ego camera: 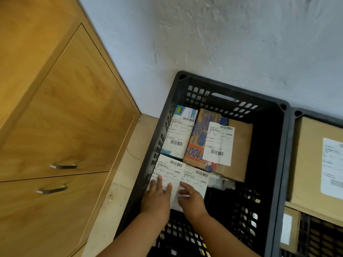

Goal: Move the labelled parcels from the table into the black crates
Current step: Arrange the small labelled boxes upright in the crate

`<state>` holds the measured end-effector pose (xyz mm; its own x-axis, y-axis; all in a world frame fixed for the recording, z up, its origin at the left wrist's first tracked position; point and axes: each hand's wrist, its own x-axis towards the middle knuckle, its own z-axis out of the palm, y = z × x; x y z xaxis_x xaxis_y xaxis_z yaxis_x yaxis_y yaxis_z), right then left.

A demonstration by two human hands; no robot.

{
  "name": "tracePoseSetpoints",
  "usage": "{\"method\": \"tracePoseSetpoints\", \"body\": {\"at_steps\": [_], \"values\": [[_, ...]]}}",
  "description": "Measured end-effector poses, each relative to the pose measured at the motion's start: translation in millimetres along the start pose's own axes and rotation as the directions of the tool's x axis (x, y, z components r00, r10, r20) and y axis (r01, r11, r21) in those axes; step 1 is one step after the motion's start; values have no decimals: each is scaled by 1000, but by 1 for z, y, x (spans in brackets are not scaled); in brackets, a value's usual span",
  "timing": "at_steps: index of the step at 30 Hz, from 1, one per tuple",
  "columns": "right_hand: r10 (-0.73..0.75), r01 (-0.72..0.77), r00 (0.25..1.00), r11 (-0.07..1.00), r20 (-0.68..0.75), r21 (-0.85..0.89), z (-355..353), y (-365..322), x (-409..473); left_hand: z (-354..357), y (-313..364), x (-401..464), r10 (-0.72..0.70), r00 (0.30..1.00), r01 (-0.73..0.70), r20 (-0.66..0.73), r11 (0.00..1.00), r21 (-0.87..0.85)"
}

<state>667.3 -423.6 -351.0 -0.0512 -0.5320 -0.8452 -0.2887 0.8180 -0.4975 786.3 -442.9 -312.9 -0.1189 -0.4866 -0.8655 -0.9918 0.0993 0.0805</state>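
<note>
A black slatted crate (232,93) stands on the floor against the wall. At its far end lie a white-and-blue labelled parcel (179,134) and a brown printed carton (239,145) with a white label. Nearer to me, side by side, are two flat white labelled parcels: the left parcel (168,168) and the right parcel (198,178). My left hand (157,199) rests flat on the left one with fingers straight. My right hand (191,198) touches the right one, fingers spread and relaxed. Both forearms reach into the crate from below.
A wooden cabinet (61,127) with two metal handles fills the left side. A second black crate (297,115) on the right holds a large labelled cardboard box (308,164), with a smaller box (289,230) below it. Beige floor (130,156) shows between cabinet and crate.
</note>
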Motion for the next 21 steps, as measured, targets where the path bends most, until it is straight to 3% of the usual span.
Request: {"method": "tracePoseSetpoints", "body": {"at_steps": [5, 13, 21], "values": [[-17, 18, 999, 1000, -50, 3, -28, -7, -26, -13, -6, -13, 35, 999, -32, 31, 994, -103], [-17, 42, 985, 989, -173, 141, -79, -28, -107, -61, 13, -78, 153, 976, -163, -157, 985, -53], [-92, 156, 949, 968, -301, 196, -127, -47, -221, -113, 81, -166, 310, 889, -328, -337, 945, 3]]}}
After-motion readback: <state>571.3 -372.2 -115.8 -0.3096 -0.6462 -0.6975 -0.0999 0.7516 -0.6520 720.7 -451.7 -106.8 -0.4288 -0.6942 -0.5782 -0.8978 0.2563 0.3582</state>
